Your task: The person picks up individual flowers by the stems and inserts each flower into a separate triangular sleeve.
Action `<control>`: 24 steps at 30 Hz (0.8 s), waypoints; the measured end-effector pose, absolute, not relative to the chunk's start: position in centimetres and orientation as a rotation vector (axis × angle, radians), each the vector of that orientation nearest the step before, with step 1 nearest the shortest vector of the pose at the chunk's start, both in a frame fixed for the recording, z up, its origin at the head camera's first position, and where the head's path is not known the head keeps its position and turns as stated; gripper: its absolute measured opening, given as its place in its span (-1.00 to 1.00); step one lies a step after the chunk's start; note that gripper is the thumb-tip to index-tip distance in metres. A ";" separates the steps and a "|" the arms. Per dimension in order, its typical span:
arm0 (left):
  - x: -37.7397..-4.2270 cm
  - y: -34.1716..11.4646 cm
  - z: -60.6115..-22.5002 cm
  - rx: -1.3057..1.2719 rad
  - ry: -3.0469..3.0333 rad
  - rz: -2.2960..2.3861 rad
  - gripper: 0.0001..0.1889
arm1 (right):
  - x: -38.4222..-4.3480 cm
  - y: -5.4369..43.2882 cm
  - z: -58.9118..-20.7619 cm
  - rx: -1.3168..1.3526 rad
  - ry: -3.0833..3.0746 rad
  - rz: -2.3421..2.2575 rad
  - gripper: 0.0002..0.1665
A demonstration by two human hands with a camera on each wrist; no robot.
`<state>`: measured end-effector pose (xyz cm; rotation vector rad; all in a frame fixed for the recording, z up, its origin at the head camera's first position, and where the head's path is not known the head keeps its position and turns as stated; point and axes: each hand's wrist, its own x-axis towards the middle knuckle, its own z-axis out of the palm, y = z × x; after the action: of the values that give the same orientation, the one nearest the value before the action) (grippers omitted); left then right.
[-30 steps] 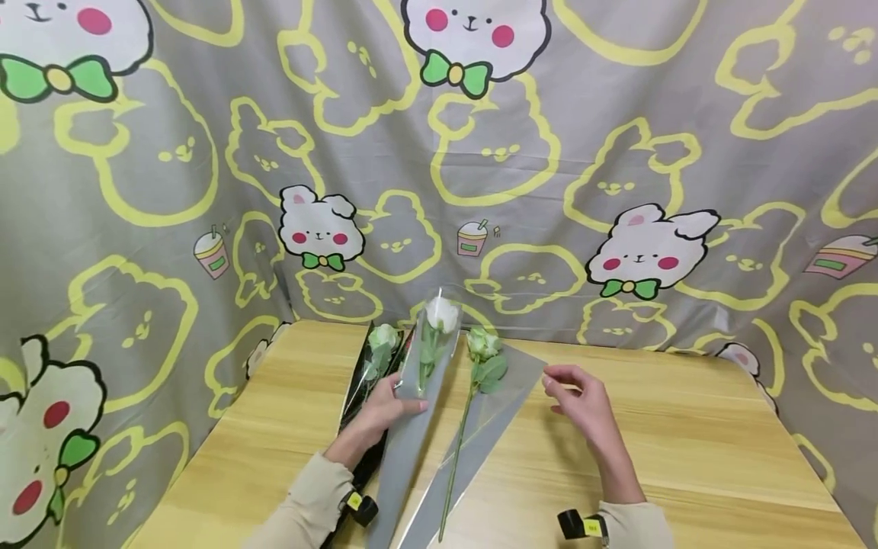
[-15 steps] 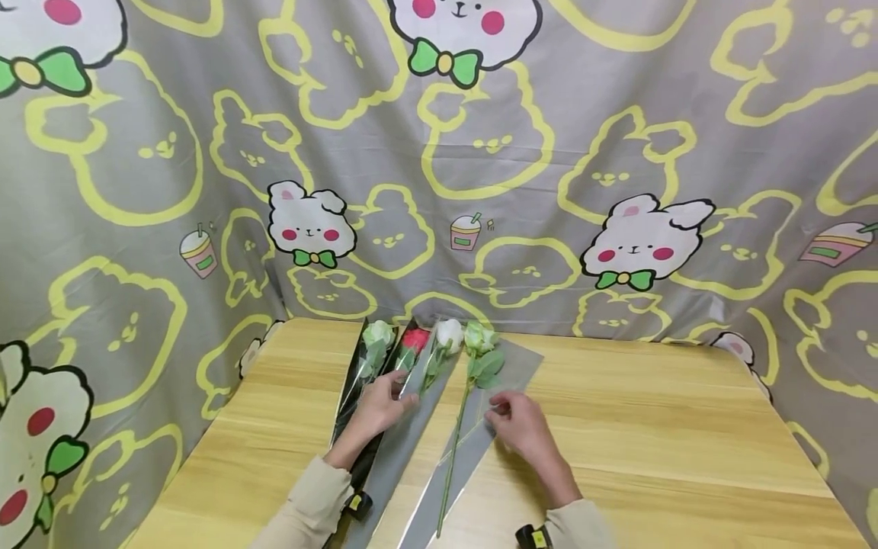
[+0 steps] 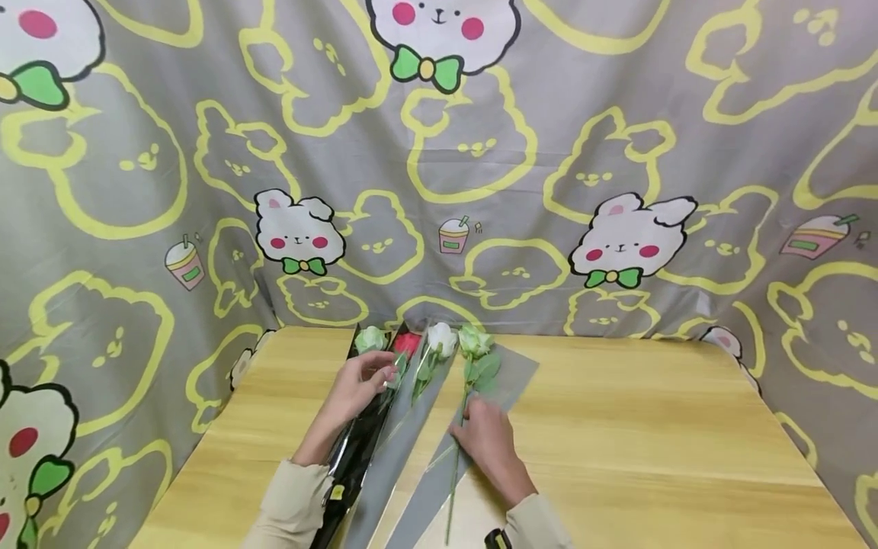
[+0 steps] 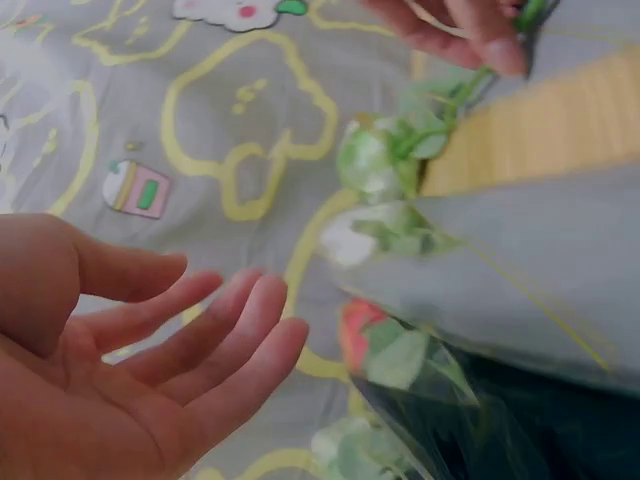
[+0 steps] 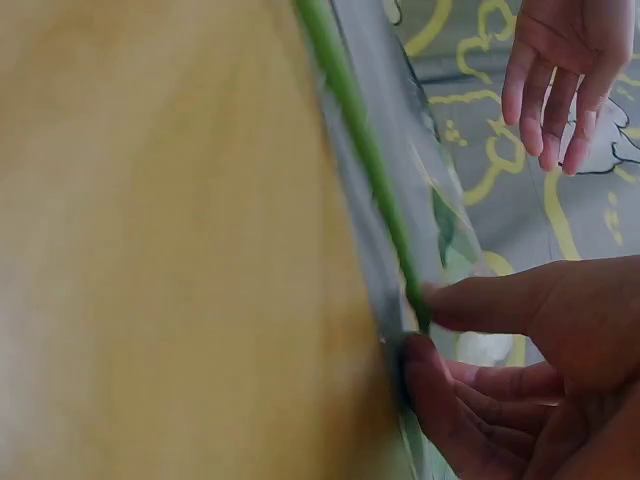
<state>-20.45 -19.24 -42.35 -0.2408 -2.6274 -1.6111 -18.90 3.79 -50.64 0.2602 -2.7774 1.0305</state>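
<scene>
My right hand (image 3: 490, 438) pinches the stem (image 5: 365, 150) of a pale green rose (image 3: 475, 341) between thumb and fingers, a little below its leaves. Under this rose lies a flat grey and clear flower sleeve (image 3: 516, 370). My left hand (image 3: 353, 389) hovers over the wrapped flowers with its fingers loosely extended and nothing in them, as the left wrist view shows. Beneath and beside it are a red rose (image 3: 407, 345) and another pale green rose (image 3: 370, 339) in black sleeves (image 3: 336, 511). A white rose (image 3: 441, 339) lies in a grey sleeve (image 3: 373, 488) between the hands.
The wooden table (image 3: 638, 435) extends to the right of the flowers. A grey curtain (image 3: 507, 175) printed with yellow outlines and rabbits hangs along its back and sides.
The left hand has lowered the white rose in its grey sleeve beside the red one, let go and moved left. The right hand has come left from the sleeve's corner to the bare rose's stem.
</scene>
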 end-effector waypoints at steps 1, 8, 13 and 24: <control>-20.6 -19.1 -42.1 -0.282 -2.633 -1.631 -0.73 | -19.2 4.0 -50.3 0.274 -2.774 1.026 -0.41; -22.2 -15.0 -42.1 -0.423 -2.859 -1.337 -0.76 | -20.8 8.6 -47.0 0.123 -2.796 1.419 -0.87; -24.0 -9.5 -43.3 -0.492 -3.044 -0.964 -0.72 | -20.9 13.2 -44.4 -0.061 -2.624 1.753 -0.77; -26.0 -2.0 -48.4 -0.060 -3.111 -0.458 -0.37 | -18.6 20.3 -43.2 -0.257 -2.453 1.844 -0.65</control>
<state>-26.00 -2.02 -48.37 -0.0604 -3.1108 -0.4576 -18.57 20.28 -43.23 -0.2572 -2.4534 1.8441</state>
